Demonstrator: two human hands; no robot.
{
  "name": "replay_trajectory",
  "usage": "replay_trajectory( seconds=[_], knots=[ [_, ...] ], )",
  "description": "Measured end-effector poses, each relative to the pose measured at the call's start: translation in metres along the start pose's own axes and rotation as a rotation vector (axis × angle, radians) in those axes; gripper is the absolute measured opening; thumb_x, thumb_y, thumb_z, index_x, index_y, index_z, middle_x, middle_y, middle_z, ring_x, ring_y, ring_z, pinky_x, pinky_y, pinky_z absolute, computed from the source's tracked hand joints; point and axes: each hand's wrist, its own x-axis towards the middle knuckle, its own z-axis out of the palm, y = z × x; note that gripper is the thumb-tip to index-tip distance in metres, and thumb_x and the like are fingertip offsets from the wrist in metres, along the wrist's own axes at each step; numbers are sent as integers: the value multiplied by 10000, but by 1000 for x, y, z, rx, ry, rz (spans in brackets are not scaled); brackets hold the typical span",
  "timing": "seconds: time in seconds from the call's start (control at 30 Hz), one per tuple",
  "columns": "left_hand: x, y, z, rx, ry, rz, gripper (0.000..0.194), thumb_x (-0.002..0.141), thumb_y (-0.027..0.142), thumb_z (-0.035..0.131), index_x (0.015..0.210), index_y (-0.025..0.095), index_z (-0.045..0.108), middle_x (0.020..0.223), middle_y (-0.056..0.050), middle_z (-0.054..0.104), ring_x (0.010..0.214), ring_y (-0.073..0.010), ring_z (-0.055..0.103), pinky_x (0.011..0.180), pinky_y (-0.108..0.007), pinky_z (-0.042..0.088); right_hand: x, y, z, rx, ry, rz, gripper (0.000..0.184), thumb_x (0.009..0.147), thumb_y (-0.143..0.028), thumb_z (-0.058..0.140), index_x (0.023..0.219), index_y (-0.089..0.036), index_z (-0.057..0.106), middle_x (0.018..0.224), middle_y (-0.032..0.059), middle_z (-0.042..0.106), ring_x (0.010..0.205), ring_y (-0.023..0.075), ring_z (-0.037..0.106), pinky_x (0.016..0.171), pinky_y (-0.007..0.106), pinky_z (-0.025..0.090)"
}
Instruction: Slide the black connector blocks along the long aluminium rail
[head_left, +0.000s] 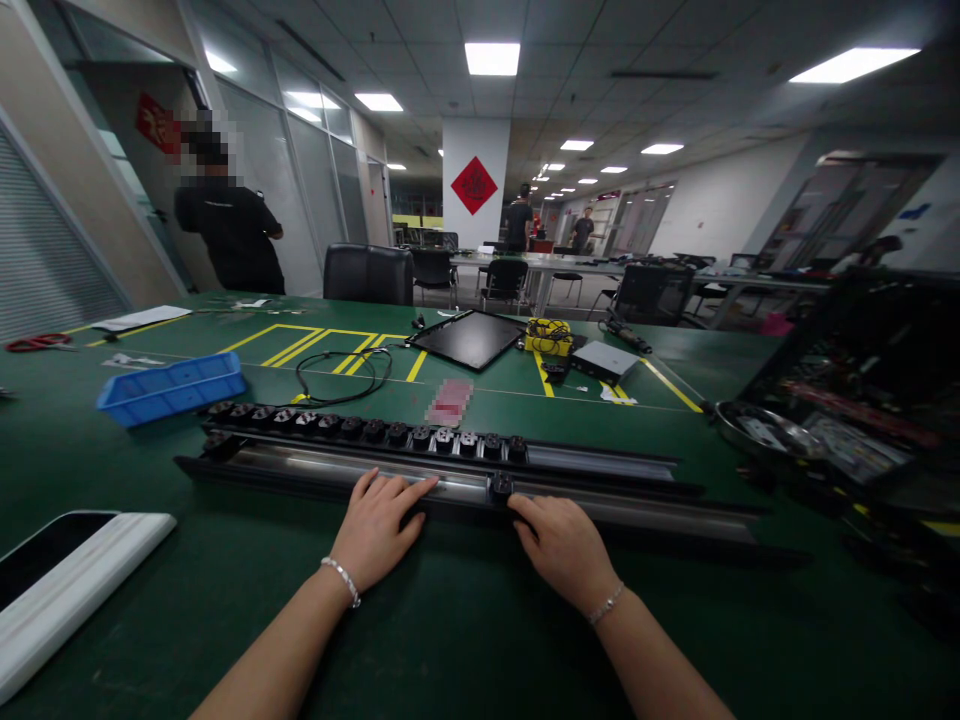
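Note:
A long black rail (pixel 292 478) with a shiny metal channel lies across the table in front of me. One small black socket module (pixel 500 486) sits in its channel, right of the middle. My left hand (pixel 381 530) rests on the rail's near side, fingers spread, index finger pointing along the channel toward the module. At the module's right side is my right hand (pixel 566 545), its bent index fingertip touching or nearly touching it, thumb apart and lower. Behind lies a second rail (pixel 600 461) carrying a row of several black socket modules (pixel 373 430).
A blue bin (pixel 172 388), a black cable (pixel 345 378), a dark flat panel (pixel 466 340), a yellow box with cables (pixel 549 337) and a grey box (pixel 606 362) lie farther back. A white-edged device (pixel 90 570) is at left, a metal bowl (pixel 765 430) at right. People stand beyond.

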Motion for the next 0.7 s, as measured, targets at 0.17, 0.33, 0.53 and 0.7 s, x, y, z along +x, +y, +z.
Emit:
replay_trajectory(
  seconds=[0.17,0.33,0.53,0.7],
  knots=[
    [0,-1,0,-5,8,5,450,807,250,493,1241,364,463,889,19,592,906,-178,529,1009,-457,228,0,0,1,-14,3,-1,252,827,-226,455,1052,-252,567,802,9,623,767,146,543,708,279,329],
    [0,0,0,-6,4,-4,446,809,252,492,1239,364,464,898,24,592,907,-177,533,1011,-456,223,0,0,1,-22,10,-7,248,828,-228,458,1050,-255,564,811,6,620,766,144,542,712,278,332],
    [1,0,0,-7,6,2,445,806,248,491,1236,360,468,896,20,592,905,-179,530,1013,-458,219,-1,0,1,-7,11,-6,248,829,-217,457,1052,-252,558,820,6,622,771,149,541,724,283,334],
    [0,0,0,-9,-4,-3,439,814,255,483,1240,358,464,884,17,585,900,-178,529,1007,-463,222,-1,0,1,6,6,-5,235,832,-221,455,1043,-240,558,831,10,625,786,151,545,730,282,336]
  ],
)
